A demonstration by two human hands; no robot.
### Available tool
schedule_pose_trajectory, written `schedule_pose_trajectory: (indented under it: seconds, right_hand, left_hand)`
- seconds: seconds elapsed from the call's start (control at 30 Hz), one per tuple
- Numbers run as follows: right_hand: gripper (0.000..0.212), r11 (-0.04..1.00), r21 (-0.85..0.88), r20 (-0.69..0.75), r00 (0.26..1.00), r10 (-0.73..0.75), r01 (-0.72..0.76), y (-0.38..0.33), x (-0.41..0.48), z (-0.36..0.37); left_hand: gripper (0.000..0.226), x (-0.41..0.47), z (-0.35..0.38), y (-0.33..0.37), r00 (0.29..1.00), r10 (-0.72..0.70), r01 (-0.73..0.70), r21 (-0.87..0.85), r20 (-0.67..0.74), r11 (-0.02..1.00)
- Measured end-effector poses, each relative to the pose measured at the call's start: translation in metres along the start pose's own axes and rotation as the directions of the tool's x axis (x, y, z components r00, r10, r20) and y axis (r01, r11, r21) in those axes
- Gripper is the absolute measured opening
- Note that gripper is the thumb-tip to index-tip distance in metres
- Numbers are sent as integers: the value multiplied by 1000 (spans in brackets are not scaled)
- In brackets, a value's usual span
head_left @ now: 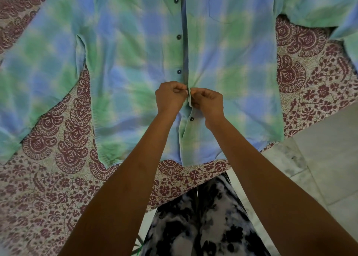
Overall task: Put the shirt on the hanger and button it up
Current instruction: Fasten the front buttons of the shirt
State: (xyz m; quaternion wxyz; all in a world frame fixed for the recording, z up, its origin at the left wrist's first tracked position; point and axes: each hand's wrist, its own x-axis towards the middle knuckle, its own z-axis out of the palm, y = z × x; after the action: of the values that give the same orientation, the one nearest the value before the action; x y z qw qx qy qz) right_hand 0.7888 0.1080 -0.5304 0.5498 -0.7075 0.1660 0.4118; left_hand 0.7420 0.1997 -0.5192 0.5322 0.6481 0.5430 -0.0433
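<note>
A green and blue checked shirt [126, 61] lies flat, front up, on a patterned bedsheet, collar end away from me. Dark buttons run down its placket; three of them [178, 72] above my hands sit closed, and one button [192, 119] shows below my hands where the front edges gape. My left hand [170, 98] pinches the left front edge at the placket. My right hand [208, 102] pinches the right front edge, touching the left hand fingertip to fingertip. The button between them is hidden. No hanger is in view.
The maroon paisley bedsheet [58, 178] covers the bed, whose near edge runs diagonally from lower centre to right. Pale floor tiles [319, 158] lie at right. My legs in black-and-white patterned cloth [203, 217] stand against the bed edge.
</note>
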Motion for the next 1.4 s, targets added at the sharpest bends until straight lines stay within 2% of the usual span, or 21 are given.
schedule_pose_trajectory:
  seconds: [0.1,0.27,0.37,0.5,0.63,0.7,0.8,0.9,1.03,1.2,1.33,1.4]
  right_hand:
    - [9,999,-39,-7,1000,-6,5,-2,4,0]
    - [7,986,-121,-29,993,-117,113,0,3,3]
    - [9,948,-252,-74,973,-216,192,4,3,6]
    - [4,899,-358,-109,945,-308,252,11,-3,11]
    - [6,865,-391,-162,902,-401,314,12,-9,17]
    - [5,869,-387,-169,903,-396,309,12,-7,18]
    - [6,873,-381,-173,904,-391,305,13,-7,18]
    - [6,875,-375,-184,900,-396,308,14,-8,18]
    - [7,892,-348,-181,912,-367,290,15,-4,17]
    - [7,889,-355,-163,918,-363,288,14,-2,14]
    - [13,931,-272,-153,944,-291,242,11,-1,11]
    - [12,930,-297,-147,952,-268,216,9,4,10]
  left_hand:
    - [17,1,0,2,1000,-30,30,-20,-9,999]
    - [21,2,-2,6,996,-87,86,-105,1,991]
    - [14,1,-1,5,987,-157,160,-211,34,964]
    - [4,2,2,3,989,-135,143,-181,56,973]
    - [10,8,0,-1,980,-157,184,-257,123,949]
    - [2,9,-1,-3,977,-158,198,-332,143,922]
    - [4,7,0,-5,978,-158,198,-378,133,905]
    - [16,5,6,-6,982,-155,186,-396,110,899]
    - [20,5,7,-5,977,-169,211,-479,131,852]
    - [22,9,6,-5,983,-135,175,-436,123,883]
    - [16,11,5,-9,997,-20,42,-301,78,953]
    - [11,9,5,-11,997,4,17,-291,72,957]
